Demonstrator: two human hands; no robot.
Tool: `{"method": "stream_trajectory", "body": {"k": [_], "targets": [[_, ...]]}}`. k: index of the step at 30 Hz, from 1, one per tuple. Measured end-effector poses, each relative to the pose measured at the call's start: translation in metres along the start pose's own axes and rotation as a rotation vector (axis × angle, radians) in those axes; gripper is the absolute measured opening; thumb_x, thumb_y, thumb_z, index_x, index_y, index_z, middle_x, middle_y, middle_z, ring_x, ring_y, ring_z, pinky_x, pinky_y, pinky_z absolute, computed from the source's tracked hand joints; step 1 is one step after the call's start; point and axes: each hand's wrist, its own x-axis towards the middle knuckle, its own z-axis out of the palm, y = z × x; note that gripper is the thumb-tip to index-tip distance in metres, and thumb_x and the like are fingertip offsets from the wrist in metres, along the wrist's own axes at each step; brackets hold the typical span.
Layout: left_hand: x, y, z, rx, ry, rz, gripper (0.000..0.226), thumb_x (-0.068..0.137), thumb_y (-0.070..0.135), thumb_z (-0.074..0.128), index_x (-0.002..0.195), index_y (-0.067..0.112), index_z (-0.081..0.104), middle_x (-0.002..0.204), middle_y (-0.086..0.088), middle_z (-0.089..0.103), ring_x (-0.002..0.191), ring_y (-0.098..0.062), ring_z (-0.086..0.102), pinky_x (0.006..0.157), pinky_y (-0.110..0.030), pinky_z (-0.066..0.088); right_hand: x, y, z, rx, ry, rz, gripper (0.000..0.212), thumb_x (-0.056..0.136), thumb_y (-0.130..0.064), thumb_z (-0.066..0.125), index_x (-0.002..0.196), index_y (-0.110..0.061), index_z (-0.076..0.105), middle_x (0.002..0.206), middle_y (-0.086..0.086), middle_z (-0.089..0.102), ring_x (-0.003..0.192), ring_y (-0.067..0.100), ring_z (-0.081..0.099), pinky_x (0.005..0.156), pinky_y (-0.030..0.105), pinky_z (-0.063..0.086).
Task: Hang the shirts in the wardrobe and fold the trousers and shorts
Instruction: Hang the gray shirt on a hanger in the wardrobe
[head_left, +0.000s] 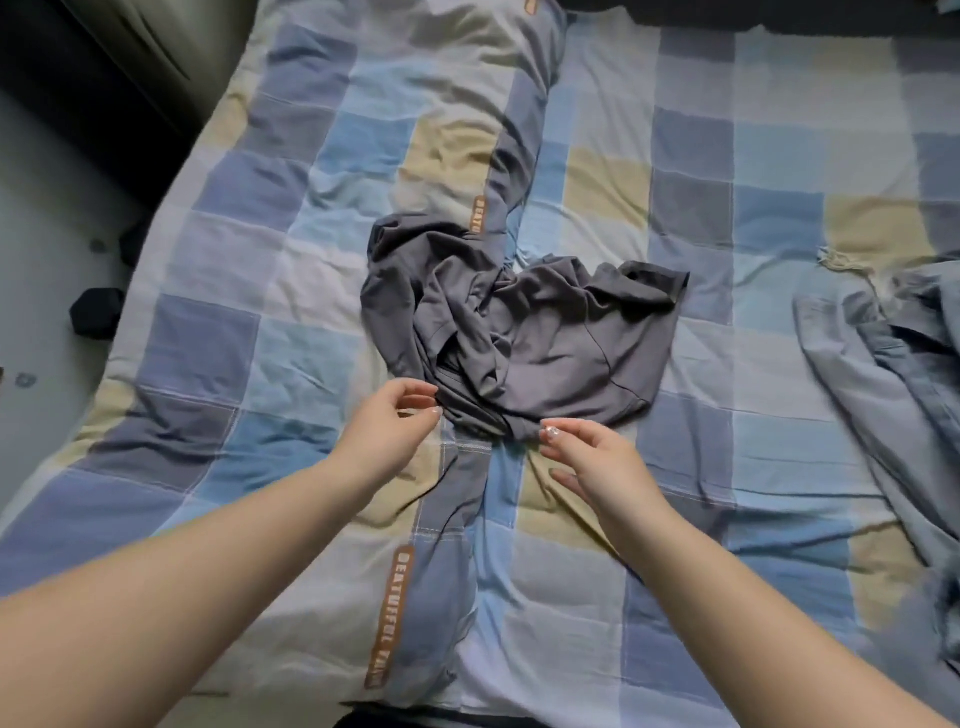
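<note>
A crumpled dark grey garment (519, 332) lies in a heap in the middle of the bed. My left hand (387, 426) hovers at its near left edge, fingers apart and curled, thumb and fingertips just short of the cloth. My right hand (592, 462) is at the garment's near hem, fingers spread, fingertips almost touching the fabric. Neither hand holds anything. A pale blue-grey garment (893, 364) lies rumpled at the right edge of the bed, partly cut off by the frame.
The bed is covered by a checked quilt (260, 364) in blue, grey and beige. A dark headboard or wall runs along the top left. Pale floor (47, 260) with small dark objects (96, 312) lies to the left of the bed.
</note>
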Motion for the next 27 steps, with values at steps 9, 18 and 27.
{"method": "stream_trajectory", "body": {"k": [9, 18, 27], "targets": [[0.171, -0.071, 0.016, 0.572, 0.018, 0.352, 0.042, 0.090, 0.019, 0.058, 0.132, 0.021, 0.057, 0.150, -0.005, 0.032, 0.138, -0.021, 0.031, 0.115, -0.030, 0.024, 0.153, 0.074, 0.075, -0.678, -0.017, -0.257, 0.037, 0.092, -0.024, 0.058, 0.128, -0.019, 0.059, 0.142, -0.008, 0.047, 0.132, 0.005, 0.040, 0.100, 0.012, 0.025], [0.223, -0.098, 0.032, 0.807, 0.053, 0.302, 0.043, 0.088, 0.029, 0.056, 0.128, 0.012, 0.049, 0.151, -0.011, 0.029, 0.133, -0.035, 0.034, 0.109, -0.042, 0.034, 0.202, 0.097, 0.090, -1.032, 0.072, -0.473, 0.042, 0.088, -0.024, 0.056, 0.129, -0.021, 0.046, 0.147, 0.000, 0.031, 0.128, 0.023, 0.041, 0.098, 0.037, 0.040], [0.191, -0.096, 0.018, -0.031, 0.237, 0.084, 0.009, 0.080, 0.026, 0.075, 0.076, 0.025, 0.067, 0.076, -0.001, 0.068, 0.076, -0.017, 0.062, 0.076, -0.029, 0.052, 0.207, 0.100, 0.088, -1.369, 0.096, -0.335, 0.037, 0.095, -0.038, 0.045, 0.132, -0.036, 0.043, 0.125, -0.005, 0.055, 0.122, 0.021, 0.046, 0.108, 0.055, 0.019]]}}
